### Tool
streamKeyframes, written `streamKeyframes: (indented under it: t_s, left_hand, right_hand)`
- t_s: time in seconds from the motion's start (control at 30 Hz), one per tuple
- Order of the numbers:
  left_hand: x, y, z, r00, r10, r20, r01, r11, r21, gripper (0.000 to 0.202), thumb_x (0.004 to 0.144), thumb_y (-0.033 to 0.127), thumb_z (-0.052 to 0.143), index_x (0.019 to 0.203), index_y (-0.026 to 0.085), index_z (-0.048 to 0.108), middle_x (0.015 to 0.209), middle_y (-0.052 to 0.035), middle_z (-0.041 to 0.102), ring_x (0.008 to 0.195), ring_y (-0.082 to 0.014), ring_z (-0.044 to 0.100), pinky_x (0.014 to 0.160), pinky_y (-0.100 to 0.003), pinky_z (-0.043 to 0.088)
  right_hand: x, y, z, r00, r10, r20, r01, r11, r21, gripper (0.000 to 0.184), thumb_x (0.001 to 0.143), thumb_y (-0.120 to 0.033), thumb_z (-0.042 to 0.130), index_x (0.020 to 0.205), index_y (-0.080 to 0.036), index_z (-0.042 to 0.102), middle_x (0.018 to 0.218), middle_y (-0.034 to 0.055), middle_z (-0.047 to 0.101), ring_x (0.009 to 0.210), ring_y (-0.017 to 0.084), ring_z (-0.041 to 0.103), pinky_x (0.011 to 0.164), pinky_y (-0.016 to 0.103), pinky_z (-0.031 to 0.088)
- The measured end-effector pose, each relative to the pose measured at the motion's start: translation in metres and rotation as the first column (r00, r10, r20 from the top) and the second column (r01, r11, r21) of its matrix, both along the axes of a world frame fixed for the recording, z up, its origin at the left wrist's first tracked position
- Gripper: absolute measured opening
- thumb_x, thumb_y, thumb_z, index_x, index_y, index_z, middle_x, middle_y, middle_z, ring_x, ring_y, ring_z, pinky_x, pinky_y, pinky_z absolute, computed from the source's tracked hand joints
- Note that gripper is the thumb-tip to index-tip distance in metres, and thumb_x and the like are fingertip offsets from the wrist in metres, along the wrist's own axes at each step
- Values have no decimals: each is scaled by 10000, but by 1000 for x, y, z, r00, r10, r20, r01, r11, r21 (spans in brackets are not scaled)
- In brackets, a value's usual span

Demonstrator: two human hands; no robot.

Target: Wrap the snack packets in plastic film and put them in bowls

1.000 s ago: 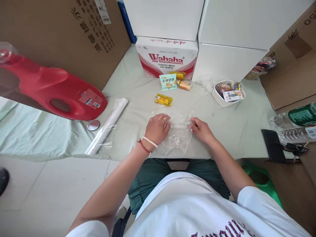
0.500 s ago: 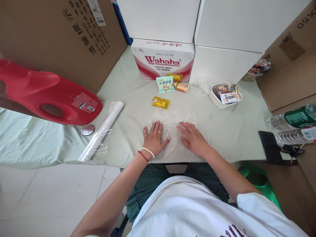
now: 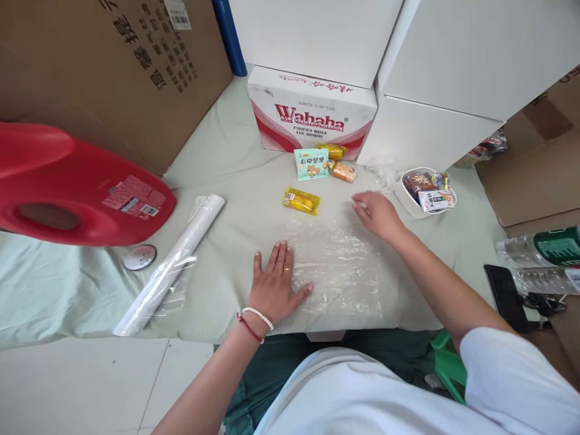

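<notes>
A sheet of clear plastic film [image 3: 338, 272] lies flat and wrinkled on the green-covered table. My left hand [image 3: 274, 287] rests palm down on its left edge with fingers spread. Raised beyond the sheet's far right corner is my right hand [image 3: 376, 211], its thumb apart from its fingers and nothing visible in it. Ahead of the film sits a yellow-wrapped snack [image 3: 301, 201]. Farther back are a light green snack packet [image 3: 312, 164], a small wrapped cake [image 3: 343, 172] and another yellow-wrapped snack [image 3: 333, 151].
A white bowl of packaged snacks [image 3: 414, 205] stands to the right, beside crumpled clear plastic [image 3: 384, 176]. A roll of plastic film [image 3: 174, 260], a round tin [image 3: 139, 257] and a red jug [image 3: 81, 187] are on the left. Cartons, including a Wahaha box [image 3: 312, 115], line the back.
My right hand has lifted off the film and moved forward and right. The film lies more spread out, while my left hand stays on it. The camera view has shifted slightly.
</notes>
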State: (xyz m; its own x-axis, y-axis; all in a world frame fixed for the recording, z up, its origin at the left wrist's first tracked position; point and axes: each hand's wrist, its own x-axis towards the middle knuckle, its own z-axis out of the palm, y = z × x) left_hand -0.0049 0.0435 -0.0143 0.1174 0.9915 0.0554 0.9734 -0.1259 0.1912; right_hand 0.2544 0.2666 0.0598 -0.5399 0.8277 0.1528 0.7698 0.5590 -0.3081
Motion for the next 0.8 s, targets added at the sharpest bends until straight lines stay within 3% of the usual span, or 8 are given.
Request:
streamKeyframes:
  t_s: [0.13,0.2,0.27,0.33,0.43,0.57,0.7,0.8]
  left_hand:
    - [0,-1,3,1000,0,-3,0,1000,-10,989,950,730,429,1660,64,250,1713,-247,238,1590,-418,276,1276,-695,73]
    - [0,-1,4,1000,1,-5,-1,1000,-20,992,947,735,436,1656,63,266,1715,-245,234,1594,-413,270,1279,-693,69]
    - [1,-1,4,1000,4,-7,-4,999,-32,995,942,738,444,1651,59,277,1715,-244,230,1596,-409,264,1281,-691,63]
    - [1,-1,5,1000,8,-7,-9,999,-38,999,939,734,454,1647,51,280,1716,-245,228,1598,-406,260,1283,-690,58]
    - [1,-1,5,1000,13,1,-13,999,-34,996,939,726,459,1648,51,277,1719,-241,220,1602,-400,252,1287,-681,37]
    - [1,0,5,1000,10,18,-10,999,-38,980,943,724,455,1651,70,282,1720,-243,214,1606,-396,245,1287,-679,22]
    - [1,2,4,1000,16,12,-16,999,-44,985,936,711,463,1649,58,279,1720,-253,203,1603,-412,245,1270,-712,54]
    - [-1,2,3,1000,12,2,-12,998,-59,953,939,651,473,1650,52,266,1721,-249,199,1604,-402,249,1266,-715,77]
  right_hand:
    - [-96,85,2,997,37,70,-47,988,144,563,1035,-342,482,1545,-104,463,1520,206,539,1448,369,388,1185,563,342]
    - [-130,110,1,990,52,128,-74,982,173,607,1059,-334,462,1601,-81,358,1531,217,516,1507,349,304,1243,591,207]
    - [-146,120,1,982,77,172,-111,974,196,545,1080,-303,417,1576,-78,391,1434,210,582,1498,329,311,1250,600,148]
    - [-142,116,4,981,89,171,-126,967,220,436,1082,-272,379,1451,-104,540,1302,191,640,1431,334,381,1222,590,218]
    - [-110,84,14,993,48,103,-71,971,230,352,1062,-281,388,1231,-139,661,1195,182,659,1251,350,500,1077,527,404]
    - [-61,-3,24,993,26,117,-44,988,150,338,1058,-319,414,1232,-149,647,1160,167,664,1083,312,569,863,404,472]
    - [-42,-99,10,876,364,317,-359,930,-77,302,1077,-238,394,1233,-210,651,1063,123,680,1032,264,579,719,319,438]
    - [-38,-140,-10,759,541,362,-504,840,-200,346,1063,-187,447,1379,-242,576,1104,103,674,1008,238,591,707,300,444]
